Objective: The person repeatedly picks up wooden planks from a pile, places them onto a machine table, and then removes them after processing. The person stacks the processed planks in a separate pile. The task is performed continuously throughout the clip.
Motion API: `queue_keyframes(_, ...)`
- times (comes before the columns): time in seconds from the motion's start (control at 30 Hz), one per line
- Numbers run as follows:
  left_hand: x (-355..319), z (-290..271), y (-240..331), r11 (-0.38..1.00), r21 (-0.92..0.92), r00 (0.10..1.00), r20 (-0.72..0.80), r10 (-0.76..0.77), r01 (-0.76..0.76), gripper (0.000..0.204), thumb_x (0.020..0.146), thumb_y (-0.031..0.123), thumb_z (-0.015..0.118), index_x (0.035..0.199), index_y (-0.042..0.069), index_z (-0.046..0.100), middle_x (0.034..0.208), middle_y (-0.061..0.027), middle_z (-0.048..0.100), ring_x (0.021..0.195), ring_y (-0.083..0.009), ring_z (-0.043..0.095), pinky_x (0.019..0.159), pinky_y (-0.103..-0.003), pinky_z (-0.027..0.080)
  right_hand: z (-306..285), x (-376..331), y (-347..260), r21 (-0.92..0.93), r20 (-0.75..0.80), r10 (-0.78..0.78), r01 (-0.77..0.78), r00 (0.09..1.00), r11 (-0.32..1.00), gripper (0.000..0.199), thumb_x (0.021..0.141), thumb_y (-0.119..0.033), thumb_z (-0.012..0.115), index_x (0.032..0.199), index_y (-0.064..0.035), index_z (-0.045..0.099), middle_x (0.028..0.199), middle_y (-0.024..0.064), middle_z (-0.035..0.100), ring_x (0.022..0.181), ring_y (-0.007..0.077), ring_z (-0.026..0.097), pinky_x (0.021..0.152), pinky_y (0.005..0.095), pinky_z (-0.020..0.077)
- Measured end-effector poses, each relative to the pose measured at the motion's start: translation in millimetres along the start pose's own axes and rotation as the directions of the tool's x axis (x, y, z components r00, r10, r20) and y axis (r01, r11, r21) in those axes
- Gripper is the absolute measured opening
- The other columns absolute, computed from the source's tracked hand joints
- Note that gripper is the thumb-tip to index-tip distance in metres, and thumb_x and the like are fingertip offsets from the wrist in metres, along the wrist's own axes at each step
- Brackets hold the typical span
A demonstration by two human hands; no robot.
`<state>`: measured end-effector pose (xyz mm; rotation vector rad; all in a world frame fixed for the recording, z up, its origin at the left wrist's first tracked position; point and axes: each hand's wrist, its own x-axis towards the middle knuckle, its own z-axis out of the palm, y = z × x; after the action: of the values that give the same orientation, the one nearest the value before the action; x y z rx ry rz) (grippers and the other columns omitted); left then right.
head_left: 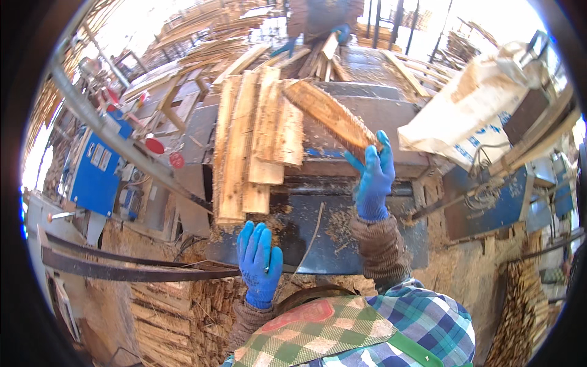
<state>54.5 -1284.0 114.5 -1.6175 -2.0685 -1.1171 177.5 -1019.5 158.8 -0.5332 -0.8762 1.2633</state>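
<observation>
A rough-edged wooden board (330,113) slants over the machine table, its near end between the thumb and fingers of my right hand (374,186) in a blue glove. Left of it lies a group of several sawn boards (244,140), side by side and partly overlapping, their near ends jutting toward me. Just short of those ends is my left hand (259,263), also gloved in blue. Its fingers are stretched out and it holds nothing. A thin wood strip (310,235) lies across the dark, sawdust-strewn metal surface (306,257) between my hands.
At the far side, someone's blue-gloved hands (341,33) show near more boards. A large white sack (468,110) stands at the right. A metal rail (122,134) and blue machine cabinet (98,162) are on the left. Stacked wood (177,312) lies below left.
</observation>
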Motion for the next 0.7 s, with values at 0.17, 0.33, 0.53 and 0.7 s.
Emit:
queue_keyframes(0.17,43,-13,25,0.98,-0.133,0.989,-0.005,0.146,-0.145,0.061,0.087,0.021,0.076,0.141,0.0,0.056,0.144,-0.0211,0.056,0.142,-0.0442,0.043,0.115,-0.055,0.037,-60,-44,-87,-0.375,0.234,-0.208,0.286,0.95,0.882,0.045,0.104,-0.013,0.049,0.145,0.0048,0.044,0.13,0.0194,0.058,0.098,0.0251,0.069,0.078,0.0359,0.064)
queue_keyframes(0.33,73,-13,58,0.905,-0.376,0.934,0.207,0.292,-0.199,0.096,0.082,0.052,0.076,0.158,0.01,0.034,0.161,-0.0197,0.03,0.149,-0.0386,0.022,0.121,-0.052,0.021,-97,-69,-159,-0.498,0.412,-0.375,0.55,0.83,0.67,0.053,0.107,-0.029,0.04,0.144,0.009,0.046,0.134,0.0191,0.062,0.086,0.0203,0.065,0.071,0.0305,0.056)
queue_keyframes(0.53,-17,-12,43,0.468,-0.571,0.635,0.772,0.027,0.675,0.054,0.092,0.04,0.076,0.133,0.007,0.061,0.107,-0.0101,0.072,0.098,-0.0183,0.066,0.087,-0.036,0.054,-52,-124,-137,-0.393,0.444,-0.093,0.288,0.891,0.873,0.058,0.106,-0.029,0.043,0.157,-0.0012,0.034,0.152,0.0146,0.046,0.119,0.0232,0.057,0.098,0.0355,0.0497)
queue_keyframes(0.7,-86,6,0,-0.165,-0.506,0.457,0.85,-0.262,0.847,0.079,0.095,0.049,0.071,0.147,-0.004,0.044,0.135,-0.0154,0.059,0.123,-0.023,0.055,0.104,-0.037,0.047,-103,-223,-57,-0.627,0.491,0.355,0.041,0.795,0.778,0.057,0.105,-0.021,0.051,0.157,-0.0039,0.034,0.153,0.0156,0.045,0.128,0.03,0.054,0.105,0.0429,0.0472)
